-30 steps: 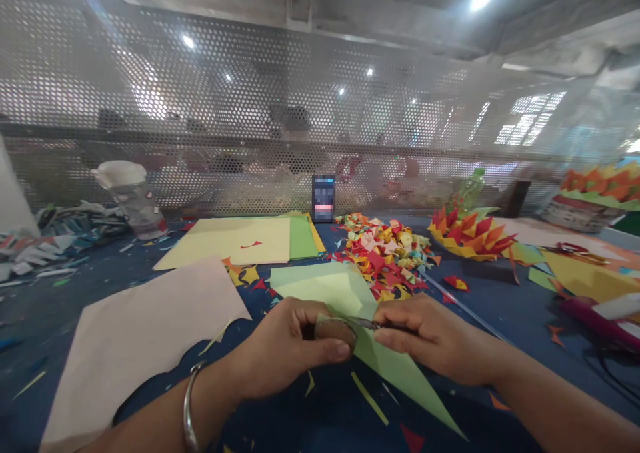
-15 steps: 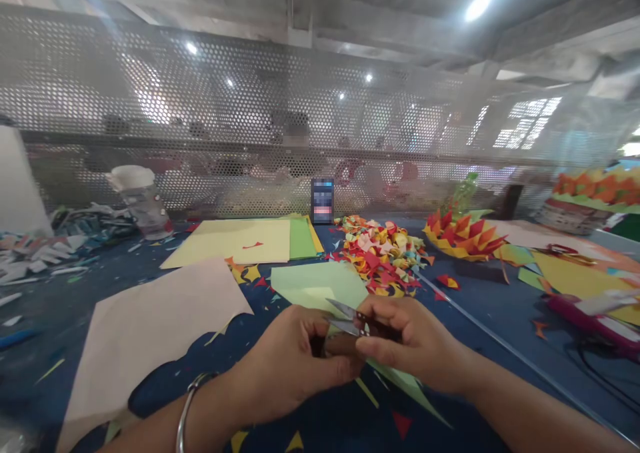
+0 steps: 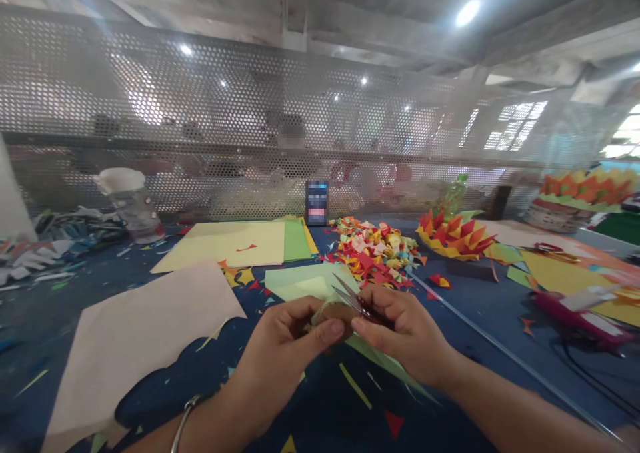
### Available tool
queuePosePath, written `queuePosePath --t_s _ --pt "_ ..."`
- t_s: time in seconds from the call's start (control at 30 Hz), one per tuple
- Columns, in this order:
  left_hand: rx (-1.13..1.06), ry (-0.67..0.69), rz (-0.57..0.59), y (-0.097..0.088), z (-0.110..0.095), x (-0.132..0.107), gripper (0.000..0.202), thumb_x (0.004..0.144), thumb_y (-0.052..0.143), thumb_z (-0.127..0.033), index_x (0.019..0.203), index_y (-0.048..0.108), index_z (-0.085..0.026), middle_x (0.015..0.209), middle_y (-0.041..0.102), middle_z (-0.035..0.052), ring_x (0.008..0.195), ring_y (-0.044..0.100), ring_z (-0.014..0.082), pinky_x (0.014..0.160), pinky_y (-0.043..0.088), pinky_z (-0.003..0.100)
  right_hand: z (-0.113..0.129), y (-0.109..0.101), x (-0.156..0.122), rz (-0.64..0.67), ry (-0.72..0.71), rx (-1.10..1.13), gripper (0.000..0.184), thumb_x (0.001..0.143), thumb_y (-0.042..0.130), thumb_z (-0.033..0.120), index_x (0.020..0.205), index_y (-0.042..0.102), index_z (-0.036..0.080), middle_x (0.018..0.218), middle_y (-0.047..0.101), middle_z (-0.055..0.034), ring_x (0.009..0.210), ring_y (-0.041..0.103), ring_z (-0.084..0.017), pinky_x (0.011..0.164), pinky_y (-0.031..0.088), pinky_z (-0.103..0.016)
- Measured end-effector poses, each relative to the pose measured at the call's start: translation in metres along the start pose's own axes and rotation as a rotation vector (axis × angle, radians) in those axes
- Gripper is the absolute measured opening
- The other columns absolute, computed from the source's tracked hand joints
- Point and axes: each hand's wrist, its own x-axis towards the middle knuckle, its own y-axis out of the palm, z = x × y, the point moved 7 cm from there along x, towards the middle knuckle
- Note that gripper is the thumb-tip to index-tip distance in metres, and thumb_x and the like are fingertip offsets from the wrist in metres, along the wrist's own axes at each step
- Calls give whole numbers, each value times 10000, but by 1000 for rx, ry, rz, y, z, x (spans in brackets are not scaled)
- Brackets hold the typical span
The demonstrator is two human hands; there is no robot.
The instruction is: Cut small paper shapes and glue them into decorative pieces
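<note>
L hand (image 3: 285, 353) pinching a brown disc (image 3: 336, 314) btwn thumb & fingers, low ctr over the blue table (image 3: 320, 433); R hand (image 3: 403, 336) gripping scissors (image 3: 356, 303), blades parted, tips right by the disc! Lt-green sheet (image 3: 283, 281) lying just past the hands, pile of mixed scraps (image 3: 375, 250) behind it, to the rt. Red-orange paper flower (image 3: 455, 236) rt of that pile, pinkish sheet (image 3: 150, 326) w/ wavy edge over on the left, phone (image 3: 317, 203) upright at back.
</note>
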Motion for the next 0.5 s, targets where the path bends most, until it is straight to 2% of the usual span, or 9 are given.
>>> queuePosePath --t_s 0.13,0.3,0.5 --pt "45 18 -41 -3 1 0 259 802 691 -422 857 699 -169 797 648 34 731 553 144 587 456 222 -4 -3 1 4 30 30 324 811 668 469 805 552 167 681 434 30 616 358 -104 551 313 -223" --pt "164 76 -72 -14 -3 3 263 852 642 -417 845 680 -157 750 636 31 673 513 119 577 407 214 -5 -4 0 70 57 2 437 846 572 597 773 533 168 669 418 24 611 353 -107 533 289 -222" --pt "157 106 -47 -15 -8 4 246 853 637 -403 868 705 -168 731 618 30 639 462 115 543 374 222 -4 -6 -2 116 70 -60 447 862 547 606 751 526 174 662 393 30 612 341 -107 526 268 -220"
